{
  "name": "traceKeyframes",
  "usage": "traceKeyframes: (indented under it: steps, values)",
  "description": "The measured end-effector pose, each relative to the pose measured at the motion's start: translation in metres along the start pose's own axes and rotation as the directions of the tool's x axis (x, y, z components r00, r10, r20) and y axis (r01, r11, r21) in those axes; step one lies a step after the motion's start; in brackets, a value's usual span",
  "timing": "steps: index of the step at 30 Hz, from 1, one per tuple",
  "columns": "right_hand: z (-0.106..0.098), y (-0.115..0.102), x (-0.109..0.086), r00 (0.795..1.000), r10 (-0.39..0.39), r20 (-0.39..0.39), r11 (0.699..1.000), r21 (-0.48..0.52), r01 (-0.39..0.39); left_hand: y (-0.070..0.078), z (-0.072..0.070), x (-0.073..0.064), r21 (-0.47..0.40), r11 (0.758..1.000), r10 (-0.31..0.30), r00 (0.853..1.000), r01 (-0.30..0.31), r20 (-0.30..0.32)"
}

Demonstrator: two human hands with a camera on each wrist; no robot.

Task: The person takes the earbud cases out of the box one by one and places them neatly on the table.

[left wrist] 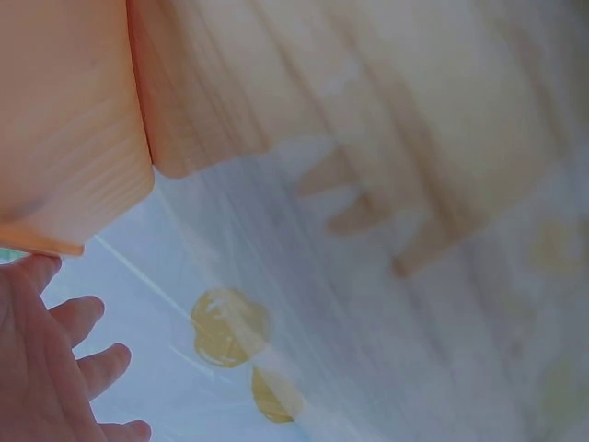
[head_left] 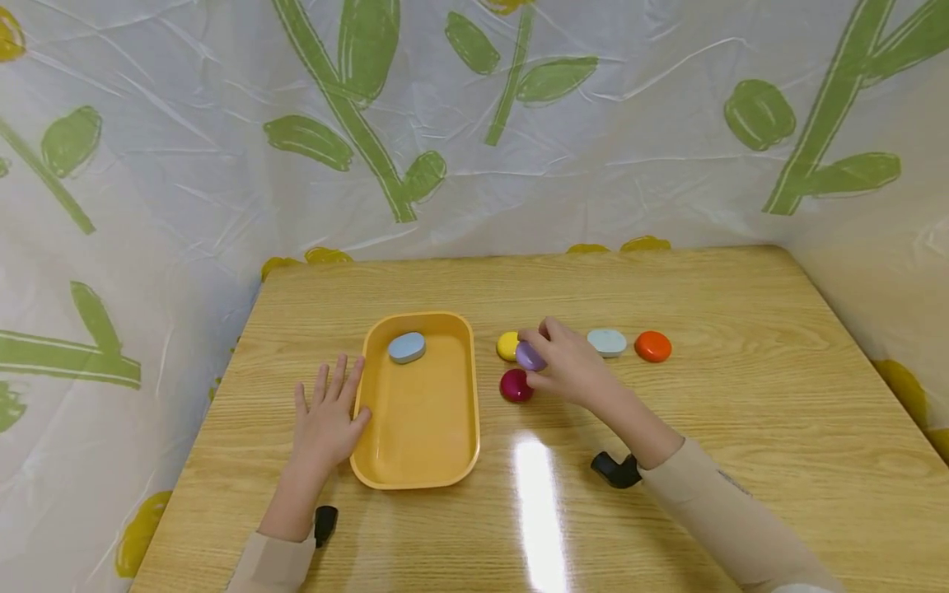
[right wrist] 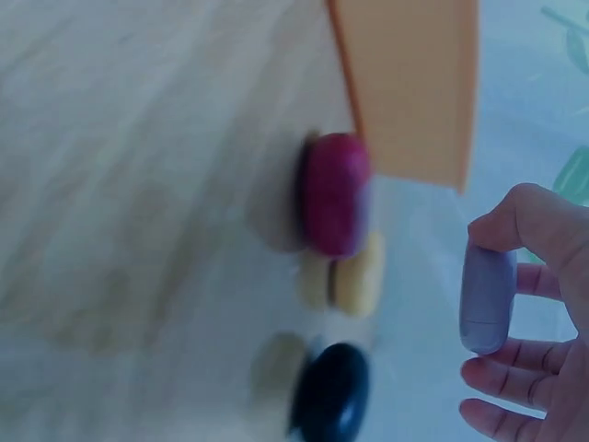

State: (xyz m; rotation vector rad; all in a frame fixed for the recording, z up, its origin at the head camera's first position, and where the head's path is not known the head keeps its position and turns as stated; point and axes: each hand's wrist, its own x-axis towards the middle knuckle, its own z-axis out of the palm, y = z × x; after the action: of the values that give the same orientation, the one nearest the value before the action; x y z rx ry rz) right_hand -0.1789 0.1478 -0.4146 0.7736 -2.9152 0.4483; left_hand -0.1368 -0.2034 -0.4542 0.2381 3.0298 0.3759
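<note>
My right hand point(head_left: 577, 362) pinches a smooth, rounded purple piece point(head_left: 530, 356) between thumb and fingers, lifted off the table as the right wrist view shows. Close by on the table lie a glossy magenta piece point(head_left: 515, 385) and a yellow one point(head_left: 507, 346). A dark, shiny piece point(right wrist: 333, 391) appears in the right wrist view; from the head it is hidden. My left hand point(head_left: 326, 427), its fingers straight and spread, rests against the left rim of an orange-yellow tray point(head_left: 415, 482). Inside that tray, near its far end, is a light blue oval piece point(head_left: 407, 347).
Right of my right hand lie a pale blue-green oval piece point(head_left: 608, 343) and an orange-red round piece point(head_left: 653, 347). The wooden table point(head_left: 741, 395) reaches back to a plastic sheet point(head_left: 630, 181) with painted plants, which also hangs at both sides.
</note>
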Motion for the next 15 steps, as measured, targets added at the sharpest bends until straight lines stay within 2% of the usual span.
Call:
traceKeyframes:
  steps: [4, 15]
  values:
    - [0.007, 0.011, -0.01, 1.0, 0.007, 0.017, 1.0, -0.015, -0.006, 0.0, 0.0, 0.0, -0.005, 1.0, 0.001, 1.0, -0.001, 0.0]
    - [0.022, 0.025, -0.028, 0.988, 0.063, 0.138, 0.997, -0.054, -0.056, 0.0, -0.003, 0.0, -0.015, 1.0, 0.004, 1.0, -0.004, 0.006]
